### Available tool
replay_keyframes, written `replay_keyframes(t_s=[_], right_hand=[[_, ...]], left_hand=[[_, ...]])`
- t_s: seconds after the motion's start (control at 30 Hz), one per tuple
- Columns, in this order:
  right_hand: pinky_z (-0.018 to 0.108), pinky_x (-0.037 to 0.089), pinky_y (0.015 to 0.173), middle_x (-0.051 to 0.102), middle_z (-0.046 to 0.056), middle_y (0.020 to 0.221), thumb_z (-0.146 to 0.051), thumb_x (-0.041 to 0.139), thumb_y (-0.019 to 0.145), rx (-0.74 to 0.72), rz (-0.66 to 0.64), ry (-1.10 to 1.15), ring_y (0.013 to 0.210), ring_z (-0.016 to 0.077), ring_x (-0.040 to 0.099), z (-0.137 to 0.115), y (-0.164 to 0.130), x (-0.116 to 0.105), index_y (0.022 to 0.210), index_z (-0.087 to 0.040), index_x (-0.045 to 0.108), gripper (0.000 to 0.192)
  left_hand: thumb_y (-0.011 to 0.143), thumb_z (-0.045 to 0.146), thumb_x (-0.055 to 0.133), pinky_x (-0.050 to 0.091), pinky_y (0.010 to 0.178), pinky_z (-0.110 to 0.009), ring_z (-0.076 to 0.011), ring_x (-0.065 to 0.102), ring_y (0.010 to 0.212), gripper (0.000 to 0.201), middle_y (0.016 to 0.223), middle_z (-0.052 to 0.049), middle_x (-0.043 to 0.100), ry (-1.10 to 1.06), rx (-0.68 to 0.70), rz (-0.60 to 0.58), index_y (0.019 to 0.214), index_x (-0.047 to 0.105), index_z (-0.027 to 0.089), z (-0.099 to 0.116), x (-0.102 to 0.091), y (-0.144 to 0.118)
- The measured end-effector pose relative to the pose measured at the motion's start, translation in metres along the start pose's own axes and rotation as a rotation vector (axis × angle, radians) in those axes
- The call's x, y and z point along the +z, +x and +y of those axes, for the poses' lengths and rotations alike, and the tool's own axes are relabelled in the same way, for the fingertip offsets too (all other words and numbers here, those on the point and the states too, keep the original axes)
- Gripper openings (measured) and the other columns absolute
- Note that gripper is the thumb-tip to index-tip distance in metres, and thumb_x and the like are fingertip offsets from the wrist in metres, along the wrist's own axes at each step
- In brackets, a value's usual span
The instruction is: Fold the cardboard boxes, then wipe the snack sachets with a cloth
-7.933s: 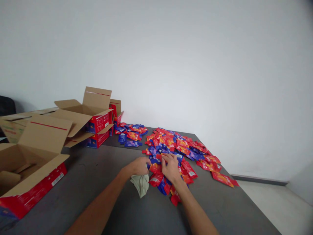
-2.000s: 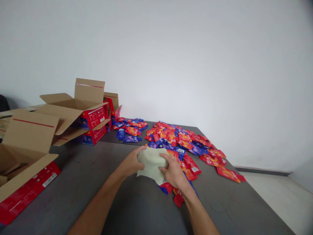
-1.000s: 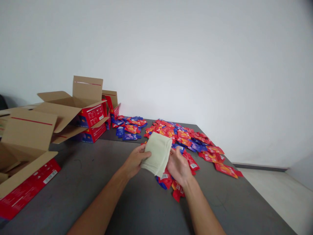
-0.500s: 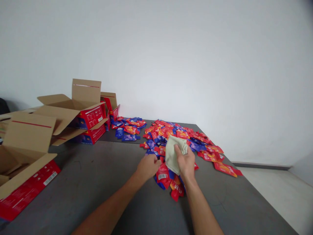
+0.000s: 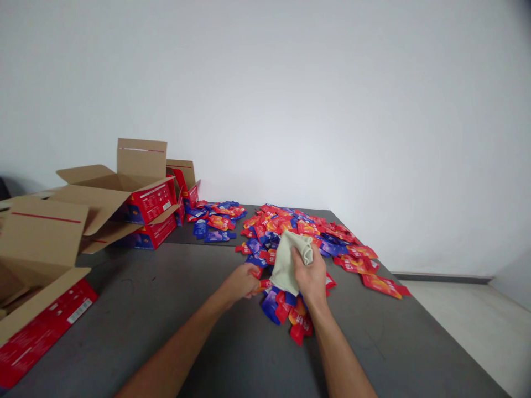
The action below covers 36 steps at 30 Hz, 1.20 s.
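The near table (image 5: 199,354) lies bare between and beside the forearms, so a hand can pass there freely. Ahead and right, the packet pile (image 5: 307,243) covers the top out to the far edge; a smaller heap (image 5: 215,221) lies far left of it, with a narrow bare strip between. Open boxes (image 5: 136,204) block the far left, and a big box (image 5: 33,276) blocks the near left. The wall (image 5: 290,99) closes off the far side
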State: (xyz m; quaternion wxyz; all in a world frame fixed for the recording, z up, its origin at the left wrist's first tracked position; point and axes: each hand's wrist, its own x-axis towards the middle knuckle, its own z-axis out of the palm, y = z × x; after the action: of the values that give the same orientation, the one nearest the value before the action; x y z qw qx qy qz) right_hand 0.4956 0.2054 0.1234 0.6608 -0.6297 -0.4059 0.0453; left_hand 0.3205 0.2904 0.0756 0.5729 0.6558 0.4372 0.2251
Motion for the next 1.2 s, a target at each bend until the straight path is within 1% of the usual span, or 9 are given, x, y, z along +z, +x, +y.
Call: replay_keyframes(t_s=[0.1,0.2,0.33,0.43,0.6,0.8,0.93,1.07,1.2], right_hand=[[0.03,0.045,0.07,0.07,0.005,0.091,-0.046,0.063,0.081,0.011,0.06,0.073,0.076,0.0207,0.06,-0.012,-0.004,0.0,0.1,-0.02,0.063,0.032],[0.03,0.046,0.071,0.07,0.005,0.092,-0.045,0.064,0.081,0.004,0.114,0.063,0.077,0.0198,0.06,-0.016,-0.006,0.0,0.099,-0.02,0.062,0.031],[0.032,0.048,0.069,0.071,0.004,0.09,-0.041,0.064,0.08,0.002,-0.076,0.034,0.075,0.0217,0.061,-0.012,-0.015,0.008,0.102,-0.022,0.066,0.029],[0.037,0.05,0.082,0.072,0.006,0.105,-0.03,0.061,0.081,-0.122,-0.276,0.013,0.091,0.0267,0.064,-0.009,-0.029,0.021,0.112,-0.025,0.069,0.033],[0.047,0.04,0.106,0.06,0.006,0.135,-0.013,0.054,0.081,-0.464,-0.508,-0.012,0.122,0.0276,0.056,0.004,-0.045,0.039,0.131,-0.029,0.06,0.052],[0.055,0.036,0.109,0.046,0.006,0.149,0.0,0.047,0.075,-0.679,-0.476,-0.344,0.138,0.028,0.039,0.024,-0.051,0.049,0.141,-0.028,0.048,0.071],[0.056,0.029,0.116,0.042,0.001,0.151,0.004,0.044,0.073,-0.776,-0.607,-0.398,0.147,0.0254,0.022,0.019,-0.062,0.056,0.143,-0.03,0.045,0.078],[0.056,0.026,0.118,0.044,-0.001,0.15,0.007,0.042,0.071,-0.768,-0.639,-0.394,0.147,0.0235,0.021,0.014,-0.067,0.061,0.142,-0.03,0.046,0.079],[0.055,0.027,0.118,0.041,0.001,0.152,0.009,0.041,0.067,-0.679,-0.521,-0.4,0.148,0.024,0.019,0.02,-0.059,0.057,0.142,-0.027,0.046,0.084]], left_hand=[[0.06,0.018,0.057,0.052,0.062,-0.037,-0.026,0.068,0.069,0.05,0.081,-0.008,0.072,-0.267,-0.063,-0.179,0.11,0.062,0.016,0.002,-0.02,-0.007],[0.055,0.01,0.055,0.055,0.072,-0.042,-0.0288,0.069,0.084,0.056,0.101,-0.014,0.071,-0.532,0.024,-0.263,0.11,0.062,0.014,0.005,-0.029,-0.011],[0.053,0.002,0.056,0.051,0.083,-0.037,-0.0238,0.066,0.092,0.063,0.11,-0.012,0.068,-0.777,0.189,-0.287,0.114,0.063,0.015,0.008,-0.029,-0.013],[0.055,0.002,0.058,0.049,0.08,-0.032,-0.0217,0.064,0.09,0.061,0.107,-0.011,0.068,-0.806,0.244,-0.37,0.115,0.063,0.014,0.009,-0.026,-0.015],[0.049,-0.004,0.053,0.047,0.081,-0.029,-0.0223,0.062,0.097,0.072,0.111,-0.007,0.068,-0.862,0.281,-0.37,0.116,0.063,0.019,0.002,-0.022,-0.015],[0.048,-0.01,0.053,0.047,0.086,-0.029,-0.0219,0.062,0.103,0.084,0.119,-0.007,0.065,-0.959,0.348,-0.389,0.126,0.057,0.021,-0.004,-0.014,-0.011],[0.053,-0.007,0.061,0.049,0.078,-0.027,-0.0206,0.065,0.094,0.067,0.112,-0.006,0.068,-0.94,0.376,-0.308,0.114,0.063,0.02,-0.011,-0.02,-0.008],[0.053,-0.007,0.064,0.047,0.068,-0.022,-0.0172,0.065,0.085,0.066,0.112,-0.006,0.069,-0.914,0.373,-0.335,0.113,0.064,0.02,-0.016,-0.028,-0.007],[0.052,-0.008,0.064,0.047,0.078,-0.026,-0.0208,0.064,0.098,0.082,0.122,-0.007,0.064,-0.914,0.342,-0.443,0.128,0.058,0.023,-0.008,-0.025,-0.013]])
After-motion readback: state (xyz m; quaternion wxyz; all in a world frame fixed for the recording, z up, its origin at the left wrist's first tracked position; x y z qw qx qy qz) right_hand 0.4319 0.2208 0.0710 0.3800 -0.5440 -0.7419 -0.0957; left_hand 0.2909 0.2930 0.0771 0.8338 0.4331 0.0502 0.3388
